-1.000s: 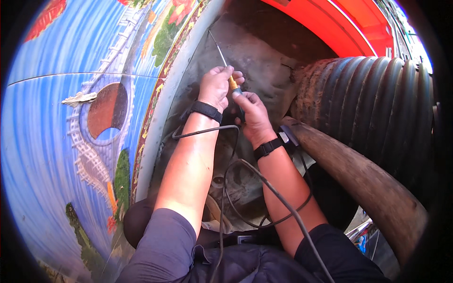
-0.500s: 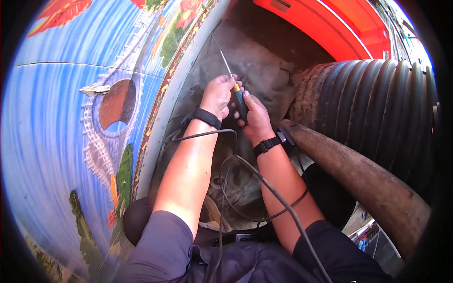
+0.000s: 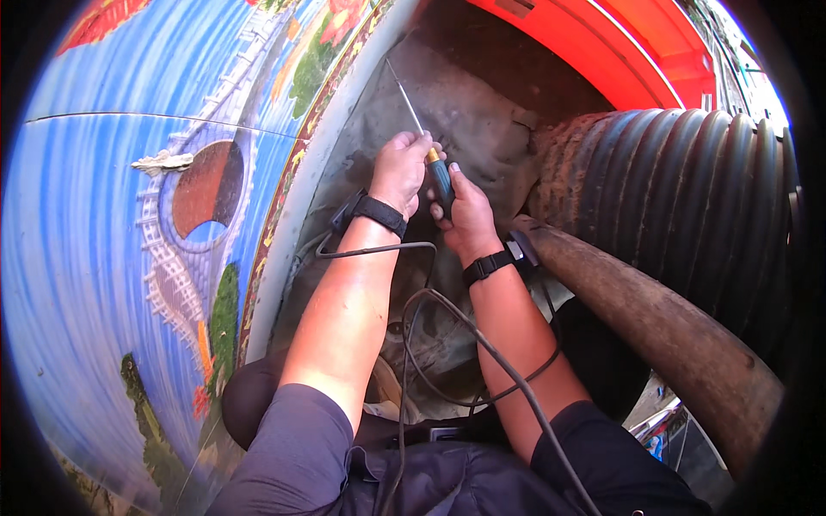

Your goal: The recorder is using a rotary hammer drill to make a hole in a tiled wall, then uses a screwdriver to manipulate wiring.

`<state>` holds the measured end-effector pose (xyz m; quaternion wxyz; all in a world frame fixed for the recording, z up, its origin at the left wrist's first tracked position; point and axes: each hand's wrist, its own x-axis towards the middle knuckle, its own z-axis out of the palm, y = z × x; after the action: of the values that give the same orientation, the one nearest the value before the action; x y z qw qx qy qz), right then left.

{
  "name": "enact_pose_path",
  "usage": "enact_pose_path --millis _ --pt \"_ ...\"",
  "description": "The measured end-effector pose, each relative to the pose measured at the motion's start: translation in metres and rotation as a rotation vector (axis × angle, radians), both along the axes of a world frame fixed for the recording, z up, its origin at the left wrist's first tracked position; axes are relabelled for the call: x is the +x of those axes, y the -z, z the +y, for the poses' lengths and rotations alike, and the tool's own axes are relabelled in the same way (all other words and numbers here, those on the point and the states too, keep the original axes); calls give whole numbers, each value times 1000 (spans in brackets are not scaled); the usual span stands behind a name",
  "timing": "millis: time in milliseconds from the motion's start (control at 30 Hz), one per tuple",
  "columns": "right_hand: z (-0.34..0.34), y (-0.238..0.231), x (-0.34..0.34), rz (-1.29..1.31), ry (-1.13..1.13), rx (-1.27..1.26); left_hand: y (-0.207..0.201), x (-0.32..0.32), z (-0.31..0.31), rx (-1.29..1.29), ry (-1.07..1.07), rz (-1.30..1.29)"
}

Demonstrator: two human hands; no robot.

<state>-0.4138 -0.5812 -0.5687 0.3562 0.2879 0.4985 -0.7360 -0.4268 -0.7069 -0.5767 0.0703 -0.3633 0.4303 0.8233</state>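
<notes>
Both my hands are on a long screwdriver [image 3: 440, 181] with a dark green and yellow handle and a thin metal shaft. My left hand [image 3: 398, 175] pinches it where the shaft meets the handle. Lower down, my right hand [image 3: 470, 217] has its fingers around the handle, thumb lying along it. The shaft slants up and to the left, and its tip is close to the pale edge strip [image 3: 334, 101] of the painted panel. Whether the tip touches anything, I cannot tell. Behind the hands spreads a grey, dirty, uneven surface [image 3: 490, 146].
A panel [image 3: 95, 258] painted with blue water and a bridge stands at left. At right are a large black corrugated pipe [image 3: 662, 189] and a thick brown pole [image 3: 662, 310]. A red curved part [image 3: 594, 43] arches above. Dark cables [image 3: 482, 335] loop across my forearms.
Both hands keep their hold on the screwdriver, which stays almost in place. My left wrist has turned slightly, so more of the dark device strapped there shows. The view has shifted a little.
</notes>
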Motion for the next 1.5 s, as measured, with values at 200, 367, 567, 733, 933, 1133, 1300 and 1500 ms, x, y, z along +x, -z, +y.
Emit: enact_pose_path --millis 200,367,567,733,933,1133,1300,1500 --pt "-2 -4 5 -8 42 -57 -1 -2 -5 26 61 33" --pt "-6 3 11 59 43 -31 8 -1 -6 -114 48 -38" --pt "1 -5 0 2 11 -77 -9 9 -13 102 176 -22" --pt "-6 0 7 34 45 -80 -9 4 -7 32 159 -48" --pt "1 -4 1 -9 78 -133 -9 10 -7 98 235 -15" --pt "-8 -8 10 -30 108 -161 2 9 -8 -88 188 -34" --pt "3 11 10 -20 184 -143 -6 2 5 -139 147 -86" --pt "-1 -3 5 -76 170 -138 -7 4 3 12 177 -1"
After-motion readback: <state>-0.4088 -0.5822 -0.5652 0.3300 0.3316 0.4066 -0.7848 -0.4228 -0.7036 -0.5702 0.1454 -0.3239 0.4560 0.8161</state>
